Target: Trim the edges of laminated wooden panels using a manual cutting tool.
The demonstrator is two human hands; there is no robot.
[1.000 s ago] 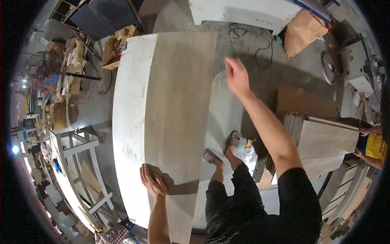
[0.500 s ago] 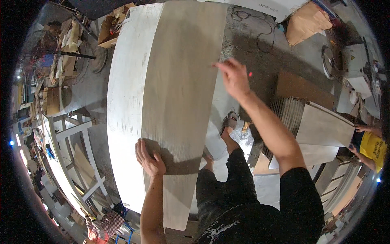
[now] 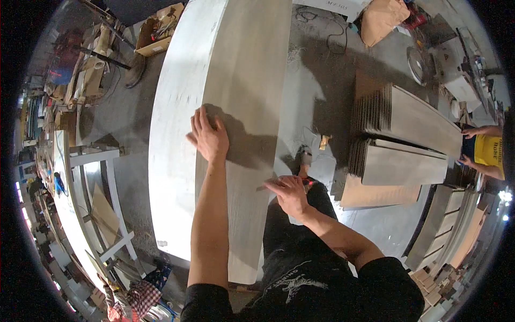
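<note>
A long pale grey wood sheet [image 3: 252,64] lies on a wider white board [image 3: 171,134] that runs away from me. My left hand [image 3: 209,137] rests flat on the sheet near its left edge, fingers spread. My right hand [image 3: 289,194] is at the sheet's right edge, close to my body, with its fingers curled around that edge. My dark trousers and one foot [image 3: 304,156] show below the right hand.
Stacks of grey panels [image 3: 407,134] stand on the floor at the right, with another person's hands and yellow shirt [image 3: 485,150] beyond them. A white trestle frame [image 3: 107,177] is at the left. A cardboard box [image 3: 161,32], a brown bag [image 3: 381,21] and cables [image 3: 322,27] lie at the back.
My left hand has slid farther up the sheet. My right hand has come back from far along the right edge to the edge beside my body.
</note>
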